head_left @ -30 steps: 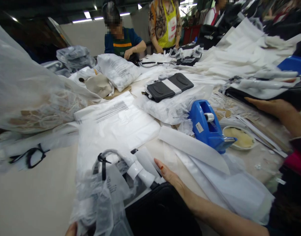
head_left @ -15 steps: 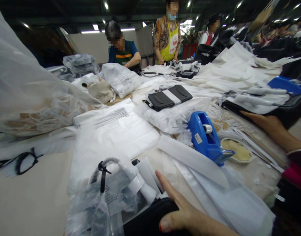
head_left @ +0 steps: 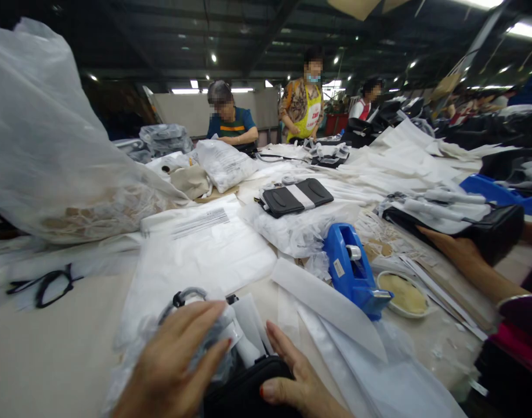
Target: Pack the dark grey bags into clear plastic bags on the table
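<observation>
A black bag (head_left: 248,392) lies at the bottom centre, its lower part out of frame. Its handle (head_left: 246,348) is wrapped in white padding. My left hand (head_left: 174,354) is over the handle and a crumpled clear plastic bag (head_left: 139,360), fingers stretched out, thumb apart. It hides much of both; I cannot tell whether it touches them. My right hand (head_left: 298,374) lies against the black bag's right end, thumb over the top, forefinger stretched forward. Behind the hands lies a stack of white printed plastic bags (head_left: 205,249).
A blue tape dispenser (head_left: 350,270) and a round dish (head_left: 402,293) stand to the right. At the right edge, a co-worker's hand (head_left: 457,249) holds another black bag (head_left: 492,238). A black wallet (head_left: 296,197) lies beyond. A large plastic sack (head_left: 43,145) rises on the left.
My left hand has come into view over the wrapped handle. My right hand stays at the bag's right end. The view has tilted up, showing more ceiling.
</observation>
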`<state>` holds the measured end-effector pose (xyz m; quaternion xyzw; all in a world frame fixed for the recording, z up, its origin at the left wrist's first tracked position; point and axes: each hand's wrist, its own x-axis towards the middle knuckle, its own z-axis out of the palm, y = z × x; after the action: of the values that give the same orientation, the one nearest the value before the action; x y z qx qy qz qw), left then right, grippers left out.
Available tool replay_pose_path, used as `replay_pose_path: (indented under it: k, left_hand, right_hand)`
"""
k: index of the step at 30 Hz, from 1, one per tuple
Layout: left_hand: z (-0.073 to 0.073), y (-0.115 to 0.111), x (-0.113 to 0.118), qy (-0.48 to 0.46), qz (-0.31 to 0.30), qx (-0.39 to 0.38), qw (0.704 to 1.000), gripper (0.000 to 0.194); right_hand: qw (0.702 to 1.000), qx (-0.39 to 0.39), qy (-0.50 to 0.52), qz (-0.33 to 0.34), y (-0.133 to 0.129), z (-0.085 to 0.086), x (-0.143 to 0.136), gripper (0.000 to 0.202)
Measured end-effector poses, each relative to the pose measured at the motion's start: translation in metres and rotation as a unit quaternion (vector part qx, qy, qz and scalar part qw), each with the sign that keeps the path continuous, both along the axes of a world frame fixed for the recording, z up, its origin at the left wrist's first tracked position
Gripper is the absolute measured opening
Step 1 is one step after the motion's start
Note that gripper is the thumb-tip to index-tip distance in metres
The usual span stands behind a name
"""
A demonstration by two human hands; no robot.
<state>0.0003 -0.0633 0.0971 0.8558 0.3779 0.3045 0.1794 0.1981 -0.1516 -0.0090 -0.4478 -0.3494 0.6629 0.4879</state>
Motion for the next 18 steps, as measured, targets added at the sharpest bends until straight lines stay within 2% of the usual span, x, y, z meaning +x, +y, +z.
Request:
replay_pose_path:
  k: [1,2,3,4,5,7,10,13,18]
  left_hand:
    - [0.006,0.001,0.030,-0.002,-0.026,-0.148,0.989,0.027]
    - [0.008,0.001,0.061,-0.015,-0.031,-0.307,0.951,0.027]
    - [0.008,0.002,0.089,-0.047,-0.018,-0.455,0.889,0.025]
    - [0.005,0.001,0.115,-0.092,0.038,-0.576,0.812,0.021]
    - [-0.001,0.001,0.136,-0.104,0.074,-0.614,0.779,0.019]
    - [-0.016,0.001,0.167,-0.128,0.115,-0.653,0.738,0.020]
    - [-0.037,0.000,0.189,-0.155,0.150,-0.668,0.712,0.025]
    - [-0.049,0.001,0.197,-0.183,0.169,-0.656,0.712,0.029]
    - [-0.060,0.007,0.203,-0.218,0.180,-0.612,0.739,0.028]
  right_hand:
    - [1.000,0.024,0.000,-0.001,0.001,0.001,0.000,0.104]
    - [0.999,0.053,0.005,-0.001,0.002,0.002,-0.001,0.098]
    - [0.996,0.083,0.011,0.000,0.003,0.005,-0.002,0.091]
    - [0.994,0.111,0.019,0.002,0.004,0.009,-0.004,0.085]
    - [0.991,0.132,0.029,0.005,0.005,0.011,-0.005,0.081]
    - [0.990,0.131,0.048,0.011,0.004,0.013,-0.007,0.079]
    - [0.997,0.074,0.021,0.015,-0.001,0.004,-0.006,0.084]
    - [0.998,0.026,-0.053,0.023,-0.001,-0.013,-0.002,0.084]
    - [0.993,0.003,-0.120,0.016,0.006,-0.032,-0.001,0.086]
